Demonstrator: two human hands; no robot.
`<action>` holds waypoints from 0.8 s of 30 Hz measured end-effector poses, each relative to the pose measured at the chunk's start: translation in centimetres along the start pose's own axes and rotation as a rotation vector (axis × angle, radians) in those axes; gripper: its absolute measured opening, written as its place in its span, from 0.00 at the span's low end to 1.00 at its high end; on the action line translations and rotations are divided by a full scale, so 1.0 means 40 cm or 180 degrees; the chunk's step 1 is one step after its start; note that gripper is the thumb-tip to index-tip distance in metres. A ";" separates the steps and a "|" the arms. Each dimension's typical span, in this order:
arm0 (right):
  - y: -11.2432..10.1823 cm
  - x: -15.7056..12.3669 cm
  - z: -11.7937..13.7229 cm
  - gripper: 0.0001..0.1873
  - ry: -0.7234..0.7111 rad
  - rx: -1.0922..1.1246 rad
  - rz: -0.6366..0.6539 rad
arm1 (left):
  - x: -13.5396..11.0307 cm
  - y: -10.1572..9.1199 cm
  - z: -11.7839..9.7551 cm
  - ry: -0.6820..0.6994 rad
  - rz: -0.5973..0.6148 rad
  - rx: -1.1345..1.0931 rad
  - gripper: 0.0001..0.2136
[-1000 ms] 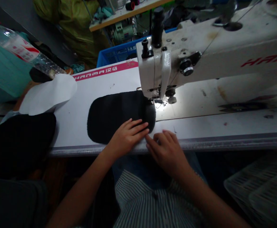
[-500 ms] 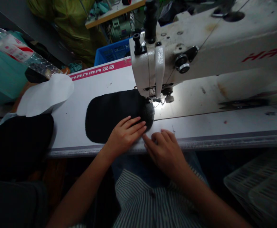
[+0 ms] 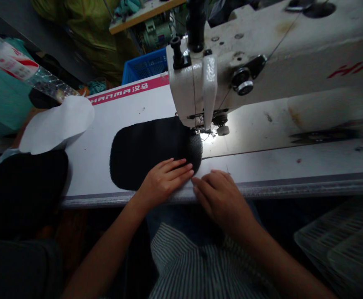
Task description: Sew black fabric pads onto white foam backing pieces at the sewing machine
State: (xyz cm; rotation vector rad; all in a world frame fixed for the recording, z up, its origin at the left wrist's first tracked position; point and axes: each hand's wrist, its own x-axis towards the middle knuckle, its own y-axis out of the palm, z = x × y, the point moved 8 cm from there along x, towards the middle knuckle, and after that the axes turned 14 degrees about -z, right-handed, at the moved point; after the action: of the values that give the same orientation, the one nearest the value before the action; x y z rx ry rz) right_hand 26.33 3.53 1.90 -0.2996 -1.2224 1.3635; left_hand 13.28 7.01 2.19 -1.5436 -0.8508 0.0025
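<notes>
A black fabric piece [image 3: 144, 145] with rounded corners lies flat on the sewing machine table. Its right end is under the needle area of the white sewing machine [image 3: 187, 91]. My left hand [image 3: 164, 180] rests on the near right part of the fabric, palm down with the fingers stretched out. Just to the right, by the fabric's near corner, my right hand [image 3: 220, 195] is curled, with thumb and index finger close together. Whatever they pinch, if anything, is too small to make out.
The white table [image 3: 262, 164] runs along my front. A white sheet piece [image 3: 58, 122], a plastic bottle [image 3: 19, 62] and a black fabric item [image 3: 25, 187] are at the left. Dark scissors [image 3: 321, 136] lie right of the needle. Behind stands a blue crate [image 3: 144, 66].
My left hand has slid slightly nearer to me on the fabric, its fingers closer together. The right hand has shifted a little to the right. The fabric looks almost unmoved.
</notes>
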 end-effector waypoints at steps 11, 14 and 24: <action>0.023 0.095 -0.098 0.13 0.0210 -0.0823 0.0121 | 0.046 0.017 0.056 -0.0127 0.0347 0.0127 0.17; 0.033 0.135 -0.129 0.13 0.0291 -0.0844 0.0117 | 0.073 0.033 0.082 -0.0242 0.0316 0.0268 0.16; 0.034 0.157 -0.176 0.18 0.0322 -0.0913 0.0054 | 0.164 0.079 0.099 -0.0938 0.0446 0.0822 0.17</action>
State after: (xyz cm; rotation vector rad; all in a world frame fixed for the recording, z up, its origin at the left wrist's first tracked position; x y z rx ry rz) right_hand 29.52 12.45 0.95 -0.5747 -1.3324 1.1715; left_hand 17.74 14.00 1.82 -1.3728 -0.9304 0.4351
